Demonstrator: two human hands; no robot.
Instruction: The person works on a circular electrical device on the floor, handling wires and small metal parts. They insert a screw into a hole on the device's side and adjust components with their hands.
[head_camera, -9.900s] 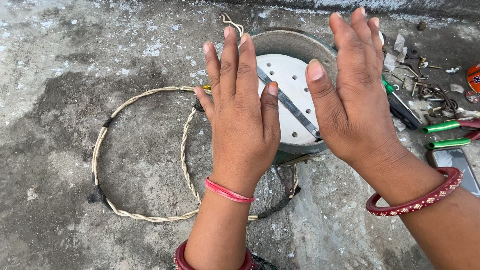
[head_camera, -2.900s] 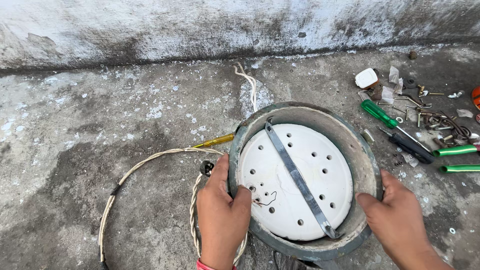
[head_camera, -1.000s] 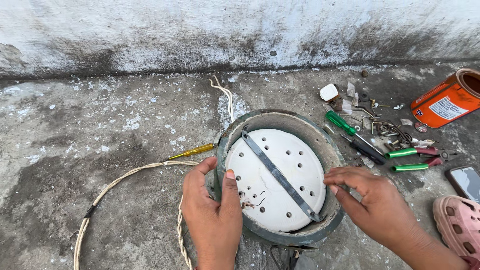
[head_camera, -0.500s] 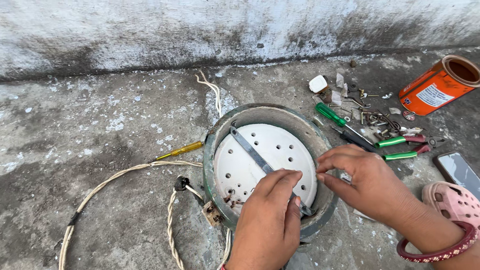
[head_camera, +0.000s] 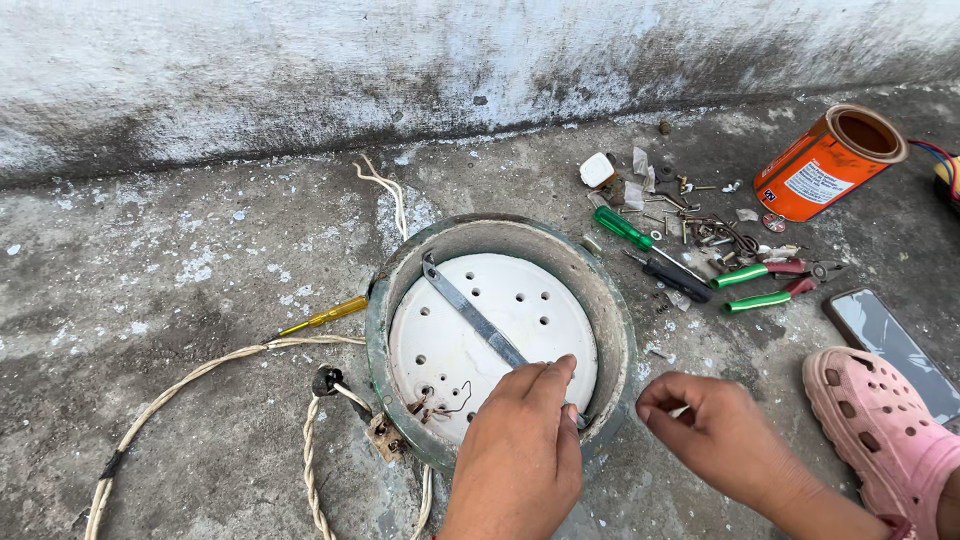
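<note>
Left hand: your left hand (head_camera: 520, 455) lies flat, fingers together, fingertips pressing the white plate (head_camera: 490, 340) beside the metal strip (head_camera: 475, 315).
Right hand: your right hand (head_camera: 715, 435) hovers off the rim, thumb and forefinger pinched (on what, too small to tell).
Strip: long axis runs upper-left to lower-right.
Round housing (head_camera: 610, 310): holds the perforated plate.
Orange can (head_camera: 825, 165): tipped, looks empty.
Surface: rough concrete floor (head_camera: 150, 280), whitewashed wall (head_camera: 300, 70) behind.

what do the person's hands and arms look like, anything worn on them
Both are bare: the left hand and right hand wear no gloves or rings that show, and no sleeves cover the forearms. A thin red bangle just shows at the right wrist, at the frame's edge.
</note>
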